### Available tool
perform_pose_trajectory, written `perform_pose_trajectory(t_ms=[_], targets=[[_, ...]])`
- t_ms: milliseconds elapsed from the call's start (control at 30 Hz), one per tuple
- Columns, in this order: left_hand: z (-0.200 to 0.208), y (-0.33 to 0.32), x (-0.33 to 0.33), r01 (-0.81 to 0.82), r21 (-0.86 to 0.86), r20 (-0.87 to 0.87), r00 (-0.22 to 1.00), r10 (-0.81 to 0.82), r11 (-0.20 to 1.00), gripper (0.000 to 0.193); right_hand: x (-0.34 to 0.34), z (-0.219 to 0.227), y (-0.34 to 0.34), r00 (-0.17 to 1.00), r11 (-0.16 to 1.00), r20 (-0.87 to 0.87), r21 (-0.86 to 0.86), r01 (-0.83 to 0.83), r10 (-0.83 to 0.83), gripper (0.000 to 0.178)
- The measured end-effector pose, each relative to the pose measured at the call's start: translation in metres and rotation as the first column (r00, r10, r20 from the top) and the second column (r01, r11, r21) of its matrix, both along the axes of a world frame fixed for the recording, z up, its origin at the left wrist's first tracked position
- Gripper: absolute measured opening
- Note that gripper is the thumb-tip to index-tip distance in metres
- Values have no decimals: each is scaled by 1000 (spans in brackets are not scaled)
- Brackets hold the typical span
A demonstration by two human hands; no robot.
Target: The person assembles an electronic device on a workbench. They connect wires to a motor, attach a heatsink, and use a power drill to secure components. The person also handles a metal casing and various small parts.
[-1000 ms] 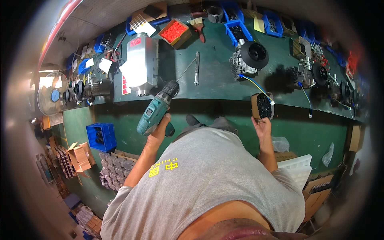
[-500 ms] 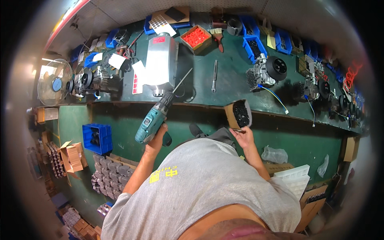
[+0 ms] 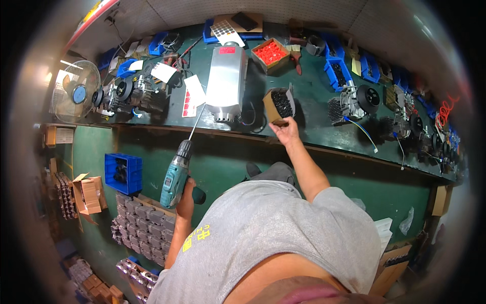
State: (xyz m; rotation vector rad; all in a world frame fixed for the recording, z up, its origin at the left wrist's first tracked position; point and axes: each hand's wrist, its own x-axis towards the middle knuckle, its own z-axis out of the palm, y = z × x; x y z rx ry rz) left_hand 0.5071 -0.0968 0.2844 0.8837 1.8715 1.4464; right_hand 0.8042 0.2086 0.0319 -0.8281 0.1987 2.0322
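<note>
A teal cordless drill (image 3: pixel 173 177) is in my left hand (image 3: pixel 185 196), in front of the bench edge. Its long thin bit points up and slightly right, the tip near the lower left of a silver metal housing (image 3: pixel 225 76). With my right hand (image 3: pixel 286 133) I grip a small cardboard box (image 3: pixel 272 111) by its near end. Small black parts (image 3: pixel 283 103), too small to name, fill the box. It is over the bench, right of the housing; whether it touches the bench I cannot tell.
Behind the housing is a box of red caps (image 3: pixel 270 53), with a brush (image 3: pixel 296 63) beside it. Motor assemblies (image 3: pixel 349 104) with trailing wires stand to the right. A fan (image 3: pixel 78 93) is at the far left; a blue crate (image 3: pixel 123 175) sits on the floor below.
My right hand has carried the box up and left, from in front of the bench to over it. My left hand has drawn the drill down and left. The view has shifted too.
</note>
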Motion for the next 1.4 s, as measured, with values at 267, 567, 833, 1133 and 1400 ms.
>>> perform_pose_trajectory(t_ms=[267,567,833,1133,1400], targets=[[-1,7,-6,-76,-54,-57,996,73,996,28,-2,-11,69,974,983,137,-15,182,-179,26],[-11,86,-23,96,26,62,993,-97,995,24,31,-34,92,944,999,328,23,-47,37,31],[3,153,-22,151,-1,10,988,-151,989,28,43,58,87,198,789,914,405,-461,-354,36],[-17,156,-48,177,-23,-73,981,-178,984,27,11,85,146,-420,343,856,-314,-886,-301,28],[-28,137,-120,227,-61,-20,973,-228,972,21,15,60,144,-136,736,989,-54,-675,-52,12]])
